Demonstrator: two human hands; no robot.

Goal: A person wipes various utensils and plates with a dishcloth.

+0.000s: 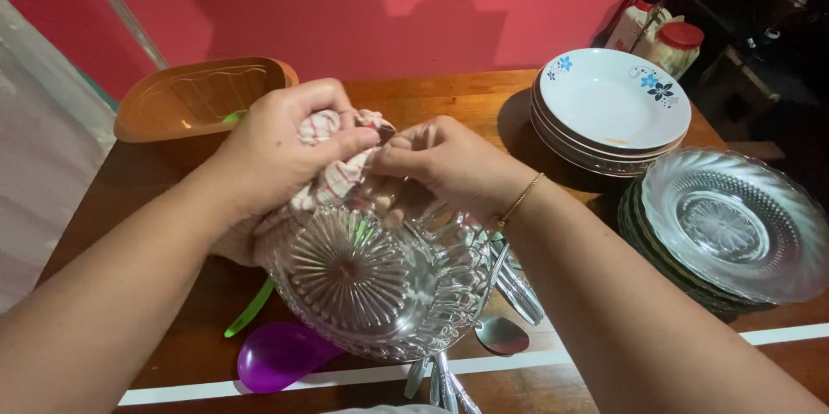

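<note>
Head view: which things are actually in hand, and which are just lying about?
In hand:
- cut-glass bowl
- checked cloth, gripped by left hand and right hand

Lying about:
- white flowered plates
- clear glass plates
- metal spoons
- purple plastic spoon
- brown plastic tub

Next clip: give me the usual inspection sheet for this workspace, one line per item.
Surface: wooden table, with a white stripe along the near edge.
Job's things: cut-glass bowl, tilted with its base toward the camera; checked cloth pressed against its rim.
Clutter: stack of white flowered plates; stack of glass plates; metal spoons; purple scoop; orange plastic container.
Hands: left hand grips the cloth; right hand pinches cloth and bowl rim.
Cables: nothing seen.
Surroundings: red wall; jars in the dim far right corner.
</note>
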